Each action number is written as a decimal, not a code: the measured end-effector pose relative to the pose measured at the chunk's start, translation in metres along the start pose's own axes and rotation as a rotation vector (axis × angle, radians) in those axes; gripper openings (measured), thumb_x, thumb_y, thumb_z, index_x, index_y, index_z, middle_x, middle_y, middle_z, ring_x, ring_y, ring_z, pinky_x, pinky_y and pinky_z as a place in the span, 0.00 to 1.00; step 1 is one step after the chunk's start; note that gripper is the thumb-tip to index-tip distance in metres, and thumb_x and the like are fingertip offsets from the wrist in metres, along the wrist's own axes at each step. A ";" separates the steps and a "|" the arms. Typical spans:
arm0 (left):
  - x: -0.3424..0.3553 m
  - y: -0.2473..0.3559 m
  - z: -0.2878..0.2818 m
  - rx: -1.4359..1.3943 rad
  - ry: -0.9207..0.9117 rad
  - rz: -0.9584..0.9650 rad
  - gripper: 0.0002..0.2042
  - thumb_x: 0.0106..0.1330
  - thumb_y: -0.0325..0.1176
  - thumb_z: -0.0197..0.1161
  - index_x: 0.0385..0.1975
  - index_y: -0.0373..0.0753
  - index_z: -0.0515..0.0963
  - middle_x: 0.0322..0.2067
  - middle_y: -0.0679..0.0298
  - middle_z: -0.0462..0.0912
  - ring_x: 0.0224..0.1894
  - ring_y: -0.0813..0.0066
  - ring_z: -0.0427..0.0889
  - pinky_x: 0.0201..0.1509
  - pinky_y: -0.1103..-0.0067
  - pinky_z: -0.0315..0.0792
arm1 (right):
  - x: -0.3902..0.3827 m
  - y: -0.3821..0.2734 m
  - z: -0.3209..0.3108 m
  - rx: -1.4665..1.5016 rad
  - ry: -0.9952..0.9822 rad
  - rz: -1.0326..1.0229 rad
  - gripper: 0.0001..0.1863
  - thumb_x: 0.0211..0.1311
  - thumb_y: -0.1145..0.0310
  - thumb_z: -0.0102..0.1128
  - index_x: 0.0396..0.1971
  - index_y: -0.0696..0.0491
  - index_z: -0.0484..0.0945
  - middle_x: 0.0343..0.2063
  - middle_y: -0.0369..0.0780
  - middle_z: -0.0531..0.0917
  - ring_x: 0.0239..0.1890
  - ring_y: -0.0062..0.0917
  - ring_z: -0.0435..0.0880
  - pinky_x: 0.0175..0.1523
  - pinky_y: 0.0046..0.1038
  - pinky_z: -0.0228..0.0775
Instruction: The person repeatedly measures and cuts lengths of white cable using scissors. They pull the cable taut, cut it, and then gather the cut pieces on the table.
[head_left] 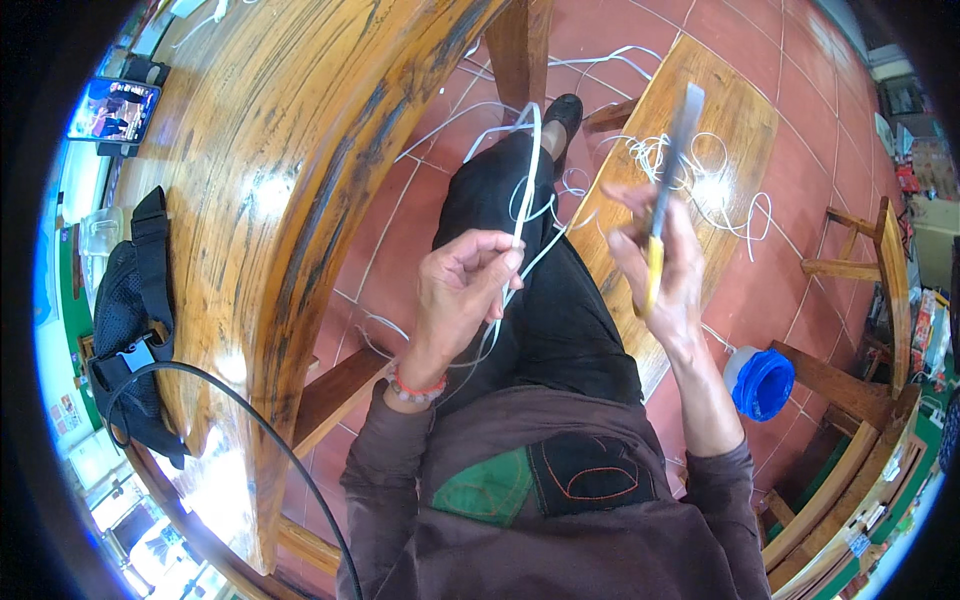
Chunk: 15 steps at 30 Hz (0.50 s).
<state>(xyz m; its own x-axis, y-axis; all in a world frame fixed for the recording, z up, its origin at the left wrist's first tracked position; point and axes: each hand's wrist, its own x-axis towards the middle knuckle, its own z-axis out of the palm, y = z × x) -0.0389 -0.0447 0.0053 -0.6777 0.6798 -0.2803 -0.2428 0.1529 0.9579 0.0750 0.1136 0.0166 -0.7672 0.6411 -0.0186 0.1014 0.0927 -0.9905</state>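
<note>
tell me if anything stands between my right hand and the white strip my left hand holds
Nothing visible stands between your right hand, which holds a yellow-handled tool, and the white strip pinched in your left hand; the dark trousers and wooden bench appear to lie below that gap.

Flr (735,45): sq. terracotta-red tiles w/ pale grout, mostly 12 to 3 o'clock. Varnished wooden table (215,110), dk streaked grain, sweeps approx. 7 to 11; thick wooden leg (520,55) at 12. Low wooden bench (745,110), 1–2 o'clock. Wooden chair (890,260) nr 3; wooden frame (840,380) betw. 3 & 4, type unclear. Cluttered shelving (905,95) at 2, blurry. Glare on tabletop at 8 & 10, bench at 2; v. bright white area (150,545) at 8, can't tell if window.
</note>
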 end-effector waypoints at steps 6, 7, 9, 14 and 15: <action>-0.004 0.002 -0.001 0.003 0.061 -0.007 0.05 0.56 0.27 0.59 0.29 0.33 0.75 0.19 0.67 0.75 0.15 0.89 0.69 0.16 0.92 0.62 | 0.020 0.004 0.002 -0.023 -0.507 0.154 0.13 0.48 0.76 0.59 0.35 0.56 0.70 0.25 0.34 0.76 0.31 0.17 0.76 0.32 0.22 0.68; -0.002 -0.001 -0.003 -0.001 0.075 0.008 0.05 0.56 0.27 0.59 0.29 0.33 0.75 0.19 0.68 0.75 0.15 0.89 0.69 0.16 0.92 0.62 | 0.014 -0.001 -0.004 0.044 -0.564 0.255 0.13 0.47 0.75 0.60 0.34 0.56 0.70 0.23 0.34 0.76 0.30 0.16 0.76 0.31 0.20 0.67; -0.003 -0.003 -0.006 -0.005 0.120 0.027 0.05 0.56 0.27 0.59 0.29 0.32 0.75 0.19 0.67 0.75 0.15 0.89 0.70 0.16 0.91 0.63 | 0.003 -0.007 -0.019 0.102 -0.589 0.350 0.13 0.47 0.75 0.61 0.34 0.56 0.71 0.23 0.34 0.76 0.28 0.15 0.76 0.29 0.19 0.66; 0.000 -0.009 -0.011 -0.006 0.210 0.048 0.05 0.56 0.28 0.59 0.29 0.33 0.73 0.20 0.67 0.74 0.15 0.88 0.70 0.16 0.92 0.63 | -0.020 -0.022 -0.083 -0.019 -0.348 0.315 0.14 0.46 0.77 0.62 0.35 0.55 0.72 0.21 0.33 0.76 0.24 0.14 0.74 0.27 0.16 0.63; 0.000 -0.009 -0.013 -0.023 0.227 0.040 0.06 0.56 0.28 0.59 0.29 0.33 0.73 0.20 0.67 0.74 0.15 0.88 0.70 0.16 0.91 0.63 | -0.024 -0.025 -0.097 -0.031 -0.264 0.340 0.15 0.45 0.77 0.63 0.35 0.55 0.72 0.20 0.33 0.76 0.23 0.14 0.74 0.27 0.16 0.63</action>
<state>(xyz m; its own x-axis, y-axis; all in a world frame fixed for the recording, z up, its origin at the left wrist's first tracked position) -0.0453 -0.0551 -0.0043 -0.8255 0.5056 -0.2509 -0.2262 0.1109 0.9677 0.1521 0.1694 0.0549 -0.8222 0.4228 -0.3810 0.3922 -0.0642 -0.9176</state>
